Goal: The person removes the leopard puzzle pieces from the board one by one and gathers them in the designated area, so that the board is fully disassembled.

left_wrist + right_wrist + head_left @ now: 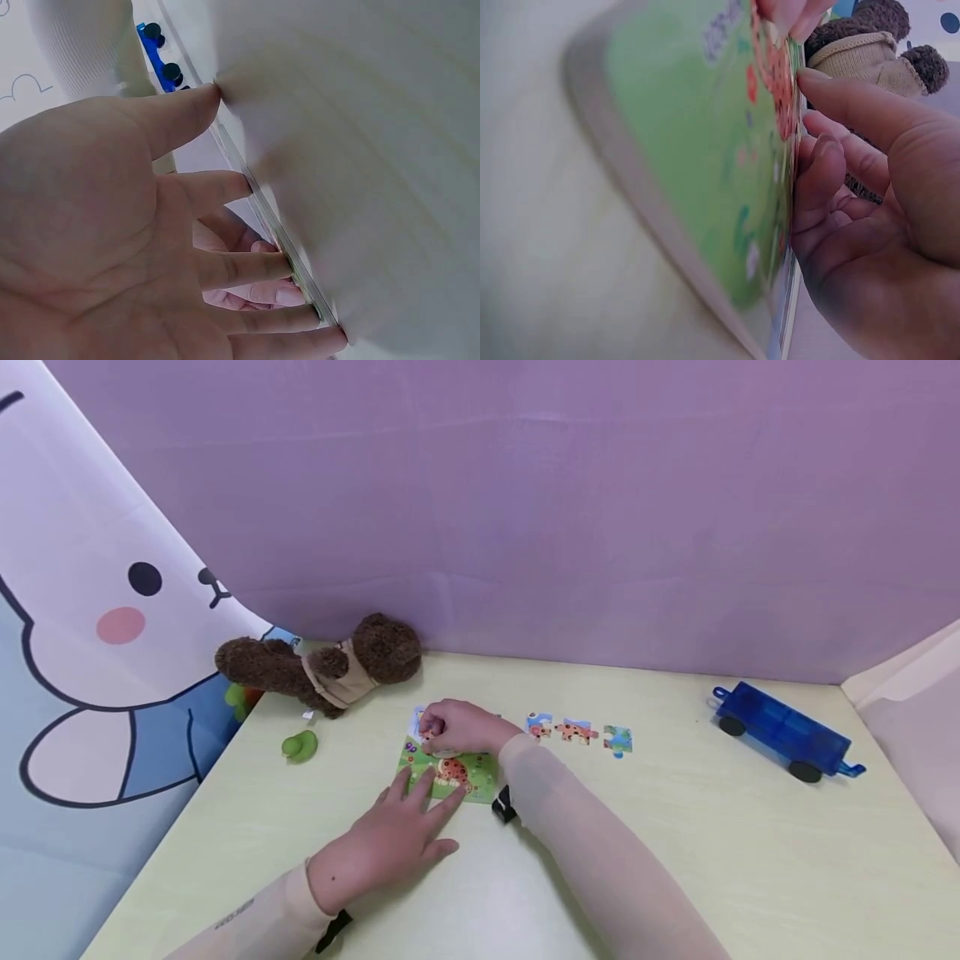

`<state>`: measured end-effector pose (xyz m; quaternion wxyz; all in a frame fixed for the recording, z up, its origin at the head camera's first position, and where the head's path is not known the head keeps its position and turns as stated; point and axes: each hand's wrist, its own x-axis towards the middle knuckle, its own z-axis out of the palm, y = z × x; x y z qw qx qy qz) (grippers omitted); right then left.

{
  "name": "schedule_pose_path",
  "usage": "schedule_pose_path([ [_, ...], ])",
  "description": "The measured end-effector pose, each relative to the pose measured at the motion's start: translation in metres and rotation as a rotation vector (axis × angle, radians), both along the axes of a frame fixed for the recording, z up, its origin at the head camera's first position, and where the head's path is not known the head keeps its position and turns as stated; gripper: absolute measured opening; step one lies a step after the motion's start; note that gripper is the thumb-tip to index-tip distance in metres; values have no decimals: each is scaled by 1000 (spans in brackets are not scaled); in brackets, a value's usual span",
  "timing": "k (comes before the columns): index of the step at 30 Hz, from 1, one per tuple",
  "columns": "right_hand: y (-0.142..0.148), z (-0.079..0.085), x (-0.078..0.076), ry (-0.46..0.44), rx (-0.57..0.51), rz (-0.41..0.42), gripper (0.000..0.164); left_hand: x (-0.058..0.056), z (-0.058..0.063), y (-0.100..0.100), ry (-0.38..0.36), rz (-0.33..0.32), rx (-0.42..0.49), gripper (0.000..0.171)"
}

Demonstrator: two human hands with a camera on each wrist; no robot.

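The left hand (pixel 382 847) lies flat with its fingers spread, fingertips on the near edge of the puzzle board (pixel 483 781); the right hand (pixel 465 727) bends its fingers over the board's far part, and whether it pinches a piece there is hidden. The board lies on the table (pixel 675 860) before the person. If the left fingertips lift or push unevenly, the board could slide or turn under the right hand's pressure; a piece pressed in askew could ride up or bend its tabs, and the right sleeve (pixel 592 852), reaching across, might brush the loose puzzle pieces (pixel 576 731) just right of the board. As for containers, the board carries a green scene with a red spotted figure inside its pale border. Farther right stands a blue toy wagon (pixel 783 731), its load, if any, indistinct. A green toy (pixel 302 747) and a brown plush (pixel 390 647) lie to the left.
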<state>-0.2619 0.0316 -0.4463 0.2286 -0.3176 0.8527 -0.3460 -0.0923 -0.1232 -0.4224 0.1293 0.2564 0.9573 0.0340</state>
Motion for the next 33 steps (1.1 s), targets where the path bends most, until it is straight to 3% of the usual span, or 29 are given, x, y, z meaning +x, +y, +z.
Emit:
schedule_pose_path([
  [5,-1,0,0,37,28,30,24,-1,0,-1,30,-27,0,68],
  [21,-3,0,4,4,0,29,18,-6,2,-1,-25,-6,10,66],
  [33,-5,2,5,-7,17,11,27,-9,3,-3,-15,-26,10,67],
])
